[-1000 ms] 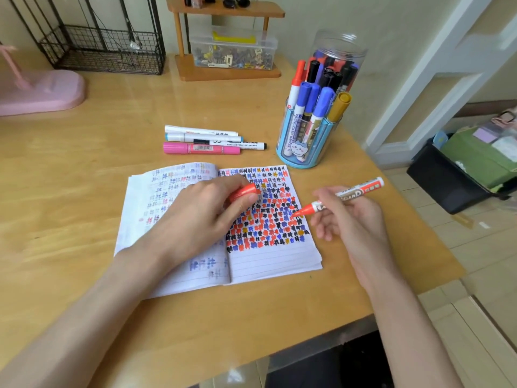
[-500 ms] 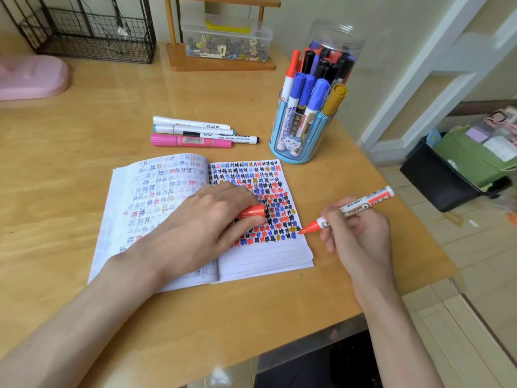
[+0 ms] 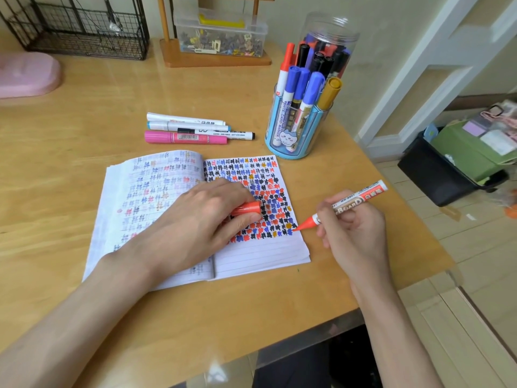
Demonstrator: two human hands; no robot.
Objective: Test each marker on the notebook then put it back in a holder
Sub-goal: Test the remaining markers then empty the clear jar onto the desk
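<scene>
An open notebook (image 3: 260, 256) lies on the wooden table, its right page covered in red, blue, black and orange marks. My left hand (image 3: 195, 225) rests on the pages and holds a red marker cap (image 3: 247, 209). My right hand (image 3: 352, 228) grips an uncapped red whiteboard marker (image 3: 347, 204), its tip touching the page's right edge at the last row of marks. A blue holder (image 3: 296, 133) with several markers stands behind the notebook, and a clear jar (image 3: 333, 43) with more markers stands behind it.
Three loose markers (image 3: 195, 130), white, black-tipped and pink, lie behind the notebook. A wire basket (image 3: 81, 26), a pink object (image 3: 28, 74) and a wooden stand with a clear box (image 3: 221, 32) sit at the back. The table edge runs close on the right, with a black bin (image 3: 444, 175) on the floor beyond.
My right hand has lowered the red marker's tip down to the bottom row of marks at the page's right edge. My left hand still holds the cap on the notebook.
</scene>
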